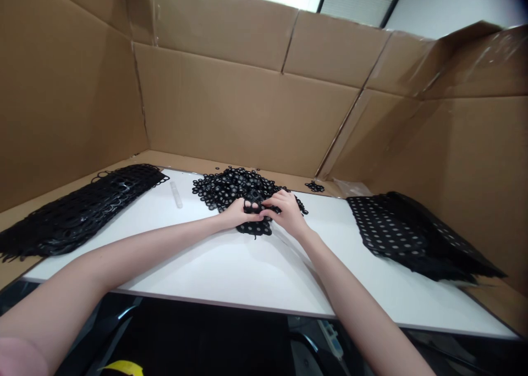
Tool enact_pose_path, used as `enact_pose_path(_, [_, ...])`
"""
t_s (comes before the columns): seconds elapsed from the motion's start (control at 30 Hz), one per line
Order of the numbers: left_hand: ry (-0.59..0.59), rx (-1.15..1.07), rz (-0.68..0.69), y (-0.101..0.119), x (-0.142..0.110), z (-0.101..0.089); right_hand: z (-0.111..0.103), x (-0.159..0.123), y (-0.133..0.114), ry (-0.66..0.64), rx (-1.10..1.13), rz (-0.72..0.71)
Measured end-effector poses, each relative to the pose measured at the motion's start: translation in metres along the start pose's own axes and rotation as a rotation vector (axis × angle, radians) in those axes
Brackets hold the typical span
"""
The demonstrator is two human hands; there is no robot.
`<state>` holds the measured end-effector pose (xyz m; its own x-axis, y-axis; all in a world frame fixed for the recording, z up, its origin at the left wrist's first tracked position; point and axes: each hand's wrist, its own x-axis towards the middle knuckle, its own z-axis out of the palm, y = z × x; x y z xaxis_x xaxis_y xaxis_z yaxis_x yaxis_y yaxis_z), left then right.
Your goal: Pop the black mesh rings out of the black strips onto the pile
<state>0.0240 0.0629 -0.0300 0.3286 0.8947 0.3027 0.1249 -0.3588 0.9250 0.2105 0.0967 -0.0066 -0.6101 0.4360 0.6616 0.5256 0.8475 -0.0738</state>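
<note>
Over the front of a heap of small black rings (226, 184), both hands meet at a black sheet with rows of round holes (254, 227). My left hand (236, 214) grips the sheet's left side, fingers behind and thumb in front. From the right, my right hand (286, 211) pinches at the sheet's upper part, fingertips close to the left thumb. Whether a single ring sits between the right fingertips is too small to tell. The lower edge of the sheet hangs or lies just above the white board (206, 266).
A stack of black sheets with large holes (94, 211) lies at the left, a stack of dotted black sheets (396, 233) at the right. A clear narrow plastic piece (176, 194) and a small ring cluster (314, 187) lie apart. Cardboard walls (243, 109) enclose the board.
</note>
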Motion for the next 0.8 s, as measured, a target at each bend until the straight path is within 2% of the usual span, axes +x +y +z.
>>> enact_pose_path(0.27, [-0.069, 0.074, 0.019, -0.006, 0.003, -0.002, 0.002, -0.002, 0.0, 0.027, 0.011, -0.041])
enact_pose_path(0.43, [0.011, 0.034, 0.011, -0.006, 0.004, 0.0, 0.003, 0.0, -0.004, 0.01, 0.031, -0.022])
enact_pose_path(0.6, [0.042, 0.058, 0.037, -0.004, 0.003, -0.001, 0.005, 0.0, -0.008, -0.004, 0.063, -0.003])
enact_pose_path(0.8, [0.104, 0.012, -0.019, 0.0, 0.001, 0.0, 0.006, -0.001, -0.01, -0.046, 0.051, -0.009])
